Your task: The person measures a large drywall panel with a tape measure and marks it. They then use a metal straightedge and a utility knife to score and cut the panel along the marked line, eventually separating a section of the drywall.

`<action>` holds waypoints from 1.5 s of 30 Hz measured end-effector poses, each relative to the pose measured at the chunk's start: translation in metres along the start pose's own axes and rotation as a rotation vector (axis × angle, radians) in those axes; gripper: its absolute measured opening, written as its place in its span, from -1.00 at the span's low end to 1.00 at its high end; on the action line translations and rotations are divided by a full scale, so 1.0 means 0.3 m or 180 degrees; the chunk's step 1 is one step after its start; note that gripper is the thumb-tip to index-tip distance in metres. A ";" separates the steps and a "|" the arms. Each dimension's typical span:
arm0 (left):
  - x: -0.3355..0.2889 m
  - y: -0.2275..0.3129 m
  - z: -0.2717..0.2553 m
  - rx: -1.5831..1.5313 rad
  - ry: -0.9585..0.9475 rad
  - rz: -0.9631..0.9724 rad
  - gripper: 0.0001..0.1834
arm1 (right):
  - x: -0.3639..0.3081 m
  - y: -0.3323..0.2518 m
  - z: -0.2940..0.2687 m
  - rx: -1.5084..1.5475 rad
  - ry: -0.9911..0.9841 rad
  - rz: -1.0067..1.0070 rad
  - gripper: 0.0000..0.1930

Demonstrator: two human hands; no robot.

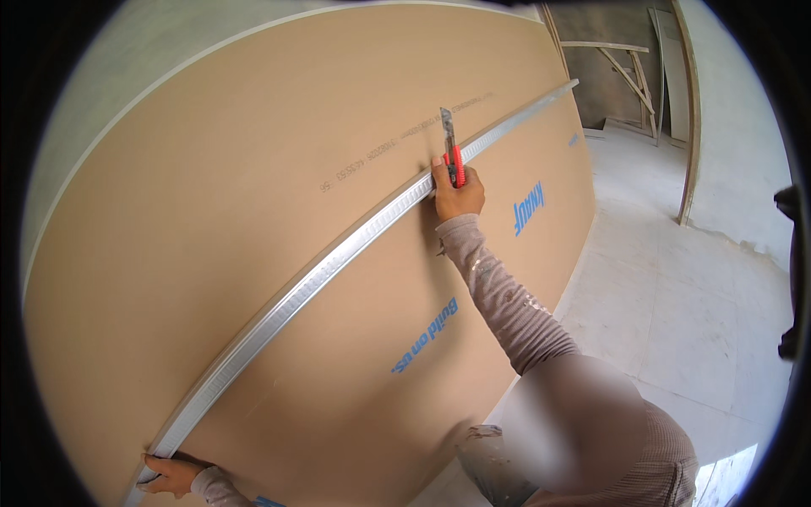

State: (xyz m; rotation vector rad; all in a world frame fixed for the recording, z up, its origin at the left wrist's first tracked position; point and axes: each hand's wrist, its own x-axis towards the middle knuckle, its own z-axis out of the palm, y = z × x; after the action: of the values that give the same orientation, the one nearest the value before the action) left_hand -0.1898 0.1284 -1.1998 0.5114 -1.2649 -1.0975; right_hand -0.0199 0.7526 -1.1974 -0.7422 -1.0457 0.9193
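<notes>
A large sheet of brown plasterboard point(211, 194) stands on edge before me, with blue and dark print on it. Across its face runs a long silvery metal profile point(321, 272) with a ribbed surface, sloping from lower left to upper right. My left hand point(171, 476) grips the profile near its lower left end, thumb over the edge. Farther up, my right hand point(459, 194) is closed around a red utility knife point(459, 165) and rests against the profile. The knife's grey blade sticks out, pointing upward. Some right fingers are hidden behind the handle.
Pale floor tiles point(650, 279) stretch along the right side. A wooden door frame point(691, 127) borders an opening, beyond which stands a timber trestle point(635, 72). Grey plastered wall point(211, 34) shows above the board. A blurred patch hides part of the lower right.
</notes>
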 end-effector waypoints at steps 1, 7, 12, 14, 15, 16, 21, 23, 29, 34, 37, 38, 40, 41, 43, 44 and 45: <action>0.003 -0.004 0.020 -0.0025 0.0171 -0.0041 0.14 | 0.001 0.000 0.002 0.0038 -0.0010 0.0005 -0.44; 0.009 -0.016 0.041 -0.0072 -0.0053 -0.0012 0.12 | -0.002 -0.006 0.010 0.0141 -0.0004 0.0000 -0.43; -0.006 0.014 0.029 -0.0084 -0.0065 -0.0036 0.12 | 0.007 0.013 0.027 0.0080 0.0066 -0.0054 -0.43; -0.009 0.017 0.030 0.0013 0.0187 0.0009 0.11 | 0.011 0.021 0.031 0.0123 0.0040 -0.0039 -0.40; -0.009 0.016 0.032 -0.0082 -0.0069 -0.0046 0.11 | 0.013 0.023 0.032 0.0168 0.0022 -0.0038 -0.38; -0.009 0.013 0.034 -0.0084 -0.0068 -0.0049 0.11 | 0.014 0.025 0.032 0.0216 -0.0004 0.0013 -0.35; -0.002 0.001 0.040 -0.0090 -0.0065 -0.0076 0.10 | 0.012 0.021 0.028 0.0261 -0.0038 -0.0015 -0.37; -0.004 0.002 0.039 0.0012 0.0185 -0.0009 0.10 | 0.008 0.016 0.027 0.0262 -0.0010 -0.0059 -0.39; -0.015 0.015 0.033 0.0051 0.0168 -0.0091 0.09 | 0.002 0.002 0.021 0.0253 0.0039 -0.0180 -0.44; -0.014 0.018 0.034 -0.0088 -0.0056 -0.0124 0.08 | 0.002 0.004 0.021 0.0357 -0.0034 -0.0067 -0.45; -0.013 0.017 0.034 -0.0095 -0.0052 -0.0136 0.07 | 0.006 0.010 0.026 0.0358 -0.0031 -0.0003 -0.46; -0.014 0.016 0.034 0.0046 0.0173 -0.0059 0.07 | 0.007 0.013 0.027 0.0323 0.0001 -0.0078 -0.45; -0.013 0.012 0.033 -0.0092 -0.0055 -0.0148 0.07 | 0.009 0.016 0.027 0.0227 0.0060 -0.0175 -0.45; -0.012 0.011 0.032 0.0074 0.0156 -0.0081 0.07 | 0.009 0.016 0.027 0.0248 0.0056 -0.0220 -0.45; -0.009 0.007 0.033 -0.0097 -0.0056 -0.0162 0.06 | 0.009 0.015 0.024 0.0246 0.0039 -0.0199 -0.44; -0.007 0.006 0.033 0.0087 0.0135 -0.0092 0.06 | 0.008 0.014 0.023 0.0244 0.0051 -0.0215 -0.44; -0.005 0.006 0.034 -0.0101 -0.0058 -0.0170 0.06 | 0.008 0.013 0.022 0.0242 0.0058 -0.0220 -0.44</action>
State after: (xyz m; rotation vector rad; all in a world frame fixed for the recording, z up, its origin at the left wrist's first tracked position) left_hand -0.1984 0.1330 -1.1963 0.5148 -1.2540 -1.1677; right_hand -0.0267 0.7570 -1.1977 -0.6463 -1.0089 0.8864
